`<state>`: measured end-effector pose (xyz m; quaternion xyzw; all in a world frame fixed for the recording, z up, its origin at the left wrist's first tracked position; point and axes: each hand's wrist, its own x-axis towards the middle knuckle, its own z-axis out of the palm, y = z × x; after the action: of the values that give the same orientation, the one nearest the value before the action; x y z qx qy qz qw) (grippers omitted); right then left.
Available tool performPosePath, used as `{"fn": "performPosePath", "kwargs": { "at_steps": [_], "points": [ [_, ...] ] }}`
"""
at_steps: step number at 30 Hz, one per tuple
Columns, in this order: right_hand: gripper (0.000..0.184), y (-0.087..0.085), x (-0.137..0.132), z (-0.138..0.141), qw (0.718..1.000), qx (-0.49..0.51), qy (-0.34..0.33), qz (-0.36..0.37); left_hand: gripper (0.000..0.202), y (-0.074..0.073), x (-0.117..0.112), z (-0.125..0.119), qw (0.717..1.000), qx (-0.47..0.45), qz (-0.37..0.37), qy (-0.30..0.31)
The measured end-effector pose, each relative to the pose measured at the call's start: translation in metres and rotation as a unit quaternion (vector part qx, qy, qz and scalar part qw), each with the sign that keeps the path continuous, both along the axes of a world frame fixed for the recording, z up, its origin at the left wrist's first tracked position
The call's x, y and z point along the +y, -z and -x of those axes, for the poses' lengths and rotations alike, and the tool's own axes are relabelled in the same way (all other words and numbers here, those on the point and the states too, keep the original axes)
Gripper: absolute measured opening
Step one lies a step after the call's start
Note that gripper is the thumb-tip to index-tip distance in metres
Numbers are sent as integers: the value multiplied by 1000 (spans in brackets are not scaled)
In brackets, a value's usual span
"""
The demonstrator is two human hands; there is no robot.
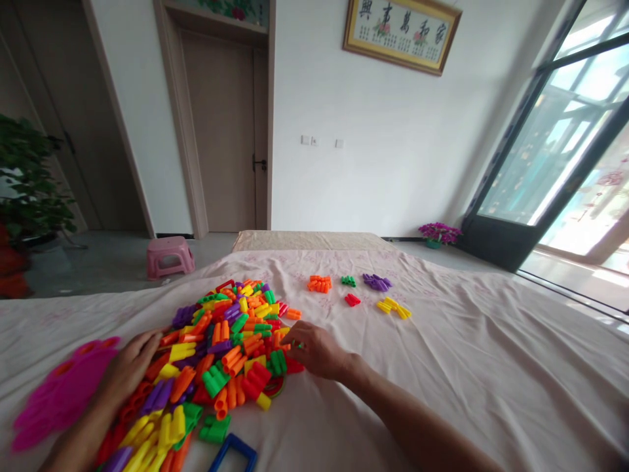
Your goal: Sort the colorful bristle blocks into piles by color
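A big heap of coloured plastic tube blocks [216, 354] lies on a pale pink bedsheet [442, 367]. My left hand [128, 368] rests flat and open on the heap's left edge, beside a magenta plastic piece [63, 393]. My right hand [317, 351] reaches into the heap's right side, fingers curled and pinching among the blocks; what they hold is hidden. Beyond the heap lie small sorted groups: orange [319, 283], green [348, 281], purple [377, 282], red [352, 299] and yellow [393, 307].
A blue plastic frame [234, 453] lies at the near edge. On the floor past the bed stand a pink stool [170, 256], a potted plant [27, 177] at left and purple flowers [439, 233] by the glass door. A closed door [223, 131] is ahead.
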<state>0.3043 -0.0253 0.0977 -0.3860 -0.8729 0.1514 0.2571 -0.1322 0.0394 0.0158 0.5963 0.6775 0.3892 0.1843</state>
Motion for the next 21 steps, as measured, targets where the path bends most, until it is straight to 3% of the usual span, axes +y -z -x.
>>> {"fn": "performPosePath", "kwargs": {
  "at_steps": [2, 4, 8, 14, 17, 21],
  "points": [
    [38, 2, -6, 4, 998, -26, -48, -9, 52, -1, 0, 0, 1000, 2, 2, 2],
    [42, 3, -11, 10, 996, -51, -64, -23, 51, -2, -1, 0, 1000, 2, 1, 7],
    [23, 2, -13, 18, 995, -73, -55, -45, 48, -3, -2, 0, 1000, 4, -12, 9],
    [15, 2, -13, 21, 993, -78, -55, -71, 45, -4, -1, -1, 1000, 8, -23, 0],
    [15, 7, -5, 14, 999, -4, -8, -45, 42, -5, -1, -1, 1000, 1, -23, -5],
    [17, 9, 37, -27, 979, 113, 167, -24, 43, -10, -4, -4, 1000, -4, -15, -8]
  ]
}}
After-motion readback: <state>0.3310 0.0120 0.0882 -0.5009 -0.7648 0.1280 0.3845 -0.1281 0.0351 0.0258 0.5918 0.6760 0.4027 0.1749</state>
